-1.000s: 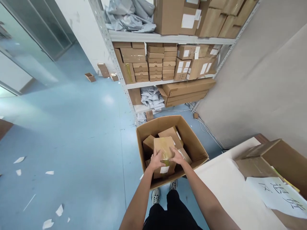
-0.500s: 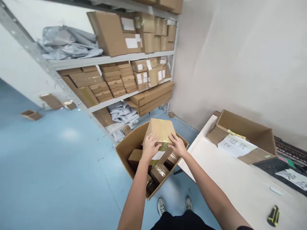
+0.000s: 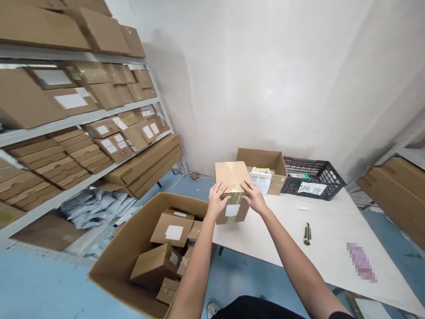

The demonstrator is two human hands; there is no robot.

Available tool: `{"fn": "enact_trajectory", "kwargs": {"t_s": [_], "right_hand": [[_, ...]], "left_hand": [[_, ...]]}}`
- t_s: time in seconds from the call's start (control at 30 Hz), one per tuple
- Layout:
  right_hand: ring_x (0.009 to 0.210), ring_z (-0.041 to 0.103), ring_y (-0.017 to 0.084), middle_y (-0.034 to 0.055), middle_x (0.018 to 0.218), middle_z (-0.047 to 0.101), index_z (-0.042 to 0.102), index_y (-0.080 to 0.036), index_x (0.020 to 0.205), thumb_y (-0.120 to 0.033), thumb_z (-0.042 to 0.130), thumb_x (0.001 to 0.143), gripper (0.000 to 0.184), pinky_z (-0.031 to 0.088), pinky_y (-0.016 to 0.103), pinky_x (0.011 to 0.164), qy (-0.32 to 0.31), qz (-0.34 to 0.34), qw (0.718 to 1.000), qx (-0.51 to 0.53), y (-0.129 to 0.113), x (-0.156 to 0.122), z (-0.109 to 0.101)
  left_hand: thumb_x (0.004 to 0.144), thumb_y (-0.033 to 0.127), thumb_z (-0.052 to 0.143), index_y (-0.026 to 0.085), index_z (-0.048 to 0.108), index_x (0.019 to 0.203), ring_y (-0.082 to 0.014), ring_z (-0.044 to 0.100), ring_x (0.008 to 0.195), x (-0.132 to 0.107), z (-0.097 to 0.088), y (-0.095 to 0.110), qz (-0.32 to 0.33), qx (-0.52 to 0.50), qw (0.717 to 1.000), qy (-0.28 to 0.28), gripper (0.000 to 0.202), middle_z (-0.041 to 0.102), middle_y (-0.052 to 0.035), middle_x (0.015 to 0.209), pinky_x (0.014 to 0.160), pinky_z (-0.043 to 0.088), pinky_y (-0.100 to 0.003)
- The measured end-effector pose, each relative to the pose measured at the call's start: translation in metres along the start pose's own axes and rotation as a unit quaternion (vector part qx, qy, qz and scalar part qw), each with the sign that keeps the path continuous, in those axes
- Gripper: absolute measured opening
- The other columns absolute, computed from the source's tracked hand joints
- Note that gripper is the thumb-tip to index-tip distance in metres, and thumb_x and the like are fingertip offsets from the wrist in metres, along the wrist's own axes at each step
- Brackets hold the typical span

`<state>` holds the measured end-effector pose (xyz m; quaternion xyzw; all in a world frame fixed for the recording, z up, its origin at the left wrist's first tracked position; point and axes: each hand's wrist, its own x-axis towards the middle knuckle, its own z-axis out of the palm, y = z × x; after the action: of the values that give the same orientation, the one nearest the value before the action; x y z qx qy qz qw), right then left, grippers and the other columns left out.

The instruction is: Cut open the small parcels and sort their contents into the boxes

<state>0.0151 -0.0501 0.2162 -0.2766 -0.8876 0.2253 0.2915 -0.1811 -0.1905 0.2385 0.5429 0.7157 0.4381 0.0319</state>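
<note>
Where large carton (image 3: 133, 239) stands near left, taped box (image 3: 232, 175) is held just beyond, at surface (image 3: 285, 241) edge | left hand (image 3: 217, 201), right hand (image 3: 255, 199): fingers spread, clasping its top | likely light, stiff; tape slick, grip bare card sides | far: black crate (image 3: 335, 179)

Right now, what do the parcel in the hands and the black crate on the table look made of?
The parcel looks like matte brown cardboard, sealed with glossy clear tape that shines along its top. The crate is probably rigid black plastic, judging by its moulded lattice walls.
</note>
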Motion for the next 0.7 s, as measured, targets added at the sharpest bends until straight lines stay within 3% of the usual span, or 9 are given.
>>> {"fn": "enact_trajectory", "kwargs": {"t_s": [0.17,0.27,0.37,0.47,0.57,0.63,0.7], "right_hand": [[0.137,0.05,0.036,0.0106,0.158,0.048,0.067,-0.026,0.136,-0.039,0.076,0.084,0.054,0.036,0.053,0.116,-0.046,0.134,0.99,-0.015,0.085,-0.082,-0.023],[0.141,0.049,0.031,0.0103,0.155,0.051,0.064,-0.025,0.137,-0.048,0.064,0.092,0.051,0.038,0.048,0.117,-0.006,0.161,0.986,0.036,0.125,-0.121,-0.033],[0.146,0.043,0.03,0.0122,0.161,0.043,0.052,-0.023,0.149,-0.049,0.062,0.091,0.064,0.038,0.046,0.119,0.037,0.219,0.972,0.075,0.152,-0.128,-0.04],[0.141,0.05,0.031,0.0148,0.157,0.048,0.04,-0.02,0.157,-0.047,0.067,0.086,0.08,0.043,0.046,0.116,0.027,0.292,0.945,0.146,0.167,-0.11,-0.04],[0.128,0.062,0.028,0.0139,0.146,0.061,0.037,-0.019,0.158,-0.043,0.071,0.082,0.086,0.049,0.042,0.109,0.008,0.284,0.925,0.252,0.172,-0.095,-0.038],[0.127,0.063,0.028,0.0134,0.146,0.061,0.034,-0.019,0.16,-0.042,0.071,0.081,0.09,0.051,0.042,0.108,0.025,0.255,0.919,0.3,0.173,-0.098,-0.037],[0.132,0.06,0.027,0.0141,0.152,0.056,0.025,-0.019,0.163,-0.042,0.071,0.08,0.098,0.05,0.042,0.109,0.05,0.228,0.914,0.332,0.174,-0.115,-0.037]], "left_hand": [[0.085,0.05,0.072,0.02,0.074,0.126,-0.0343,0.049,0.143,-0.038,0.117,0.016,-0.066,-0.1,0.98,-0.162,0.051,0.046,-0.0127,0.161,0.119,0.041,-0.048],[0.092,0.051,0.064,0.026,0.062,0.141,-0.0296,0.047,0.146,-0.059,0.159,0.019,-0.096,-0.106,0.981,-0.132,0.056,0.033,-0.0079,0.169,0.115,0.047,-0.042],[0.09,0.055,0.066,0.027,0.039,0.158,-0.0279,0.056,0.138,-0.055,0.18,0.024,-0.194,-0.127,0.968,-0.096,0.079,0.023,-0.0113,0.172,0.106,0.053,-0.037],[0.094,0.056,0.061,0.021,0.04,0.156,-0.0263,0.062,0.131,-0.036,0.188,0.031,-0.262,-0.16,0.942,-0.139,0.075,0.049,-0.0149,0.159,0.107,0.052,-0.037],[0.095,0.053,0.059,0.018,0.05,0.147,-0.0252,0.063,0.13,-0.029,0.188,0.041,-0.247,-0.205,0.933,-0.161,0.064,0.065,-0.0135,0.142,0.11,0.05,-0.037],[0.093,0.053,0.062,0.018,0.047,0.15,-0.0254,0.062,0.132,-0.037,0.186,0.046,-0.208,-0.227,0.939,-0.153,0.068,0.064,-0.013,0.144,0.111,0.05,-0.037],[0.091,0.053,0.063,0.021,0.035,0.158,-0.0254,0.055,0.14,-0.055,0.186,0.049,-0.167,-0.22,0.953,-0.126,0.08,0.055,-0.0119,0.155,0.114,0.047,-0.036]]}}
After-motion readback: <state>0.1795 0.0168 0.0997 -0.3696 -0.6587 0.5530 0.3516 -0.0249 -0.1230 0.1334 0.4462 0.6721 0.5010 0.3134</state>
